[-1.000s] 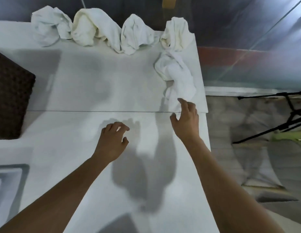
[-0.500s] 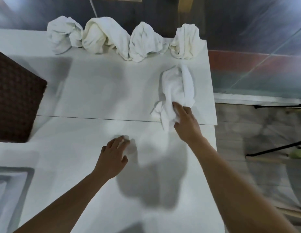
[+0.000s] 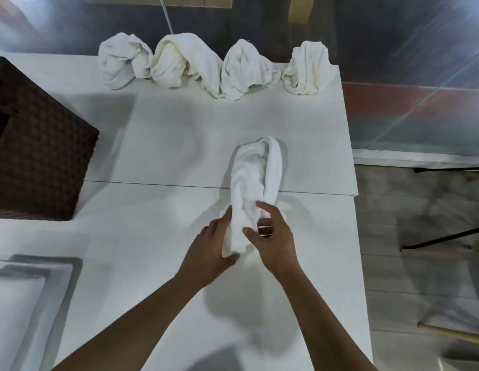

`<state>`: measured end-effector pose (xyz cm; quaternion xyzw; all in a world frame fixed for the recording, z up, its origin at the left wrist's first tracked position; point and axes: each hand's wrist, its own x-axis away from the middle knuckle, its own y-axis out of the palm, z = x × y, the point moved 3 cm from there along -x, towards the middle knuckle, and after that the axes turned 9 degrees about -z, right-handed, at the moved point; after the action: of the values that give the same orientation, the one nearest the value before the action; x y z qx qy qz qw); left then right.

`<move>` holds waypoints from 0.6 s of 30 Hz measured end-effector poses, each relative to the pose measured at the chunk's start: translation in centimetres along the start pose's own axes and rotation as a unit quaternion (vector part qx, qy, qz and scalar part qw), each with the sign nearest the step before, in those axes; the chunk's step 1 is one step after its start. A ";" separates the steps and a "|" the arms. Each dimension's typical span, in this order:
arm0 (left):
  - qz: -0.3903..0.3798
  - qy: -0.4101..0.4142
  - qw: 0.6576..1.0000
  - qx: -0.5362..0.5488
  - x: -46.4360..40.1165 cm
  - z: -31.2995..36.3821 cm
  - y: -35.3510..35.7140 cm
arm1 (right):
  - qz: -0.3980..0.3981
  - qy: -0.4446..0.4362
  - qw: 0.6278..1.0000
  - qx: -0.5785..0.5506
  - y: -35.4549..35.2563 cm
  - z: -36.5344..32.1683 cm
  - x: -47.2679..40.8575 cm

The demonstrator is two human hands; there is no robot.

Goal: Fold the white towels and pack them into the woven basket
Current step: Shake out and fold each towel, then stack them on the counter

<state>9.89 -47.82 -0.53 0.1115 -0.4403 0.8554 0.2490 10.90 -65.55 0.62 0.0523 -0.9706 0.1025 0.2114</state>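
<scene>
Both hands meet at the near end of a crumpled white cotton towel (image 3: 255, 180) on the white counter (image 3: 166, 145): left hand (image 3: 210, 250) fingers (image 3: 226, 218) pressed against its side, right hand (image 3: 273, 236) fingers (image 3: 262, 206) pinching it.

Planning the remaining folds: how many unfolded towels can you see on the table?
5: four bunched along the far edge, one held by both hands. More may sit hidden in the basket.

The place looks like a bare staging or work room rather than a home: plain white tabletop (image 3: 179, 145), plastic sheeting (image 3: 409, 49) hung behind it, a black stand's legs (image 3: 444, 236) on grey floorboards (image 3: 409, 277).
</scene>
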 end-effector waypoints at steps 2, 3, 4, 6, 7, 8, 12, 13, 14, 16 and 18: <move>0.053 0.006 0.999 0.007 0.7 0.1 -0.7 | 0.010 0.004 1.000 -0.017 -0.2 -1.1 0.5; 0.065 0.003 0.998 0.024 1.1 0.3 -1.1 | 0.015 0.002 1.000 -0.022 -0.2 -1.6 0.7; 0.070 -0.001 0.996 0.050 1.5 0.6 -1.7 | 0.023 -0.002 0.999 -0.028 -0.3 -2.1 1.0; 0.078 0.004 0.992 0.103 2.4 1.6 -3.5 | 0.040 -0.010 0.998 -0.039 -0.3 -3.2 1.8; 0.083 0.010 0.988 0.129 2.9 2.2 -4.7 | 0.040 -0.015 0.998 -0.040 -0.2 -3.8 2.3; 0.084 0.018 0.984 0.156 3.5 2.7 -5.8 | 0.029 -0.019 0.999 -0.038 0.2 -4.4 2.9; 0.091 0.060 0.974 0.199 5.8 4.3 -9.5 | -0.036 -0.046 0.998 0.019 3.1 -6.5 6.0; 0.097 0.067 0.972 0.204 6.4 4.6 -10.3 | -0.024 -0.059 0.997 0.040 3.9 -6.8 6.8; 0.105 0.077 0.969 0.209 7.0 4.9 -11.1 | 0.002 -0.070 0.996 0.058 4.6 -7.2 7.5; 0.121 0.101 0.965 0.211 8.4 5.7 -12.7 | 0.070 -0.086 0.991 0.073 5.6 -8.1 8.6; 0.133 0.125 0.958 0.220 9.8 6.3 -14.3 | 0.130 -0.093 0.981 0.111 5.9 -9.2 9.5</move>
<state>8.91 -42.69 17.16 -0.0035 -0.2180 0.9635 0.1554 5.09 -58.33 11.75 -0.0418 -0.9671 0.2310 0.0981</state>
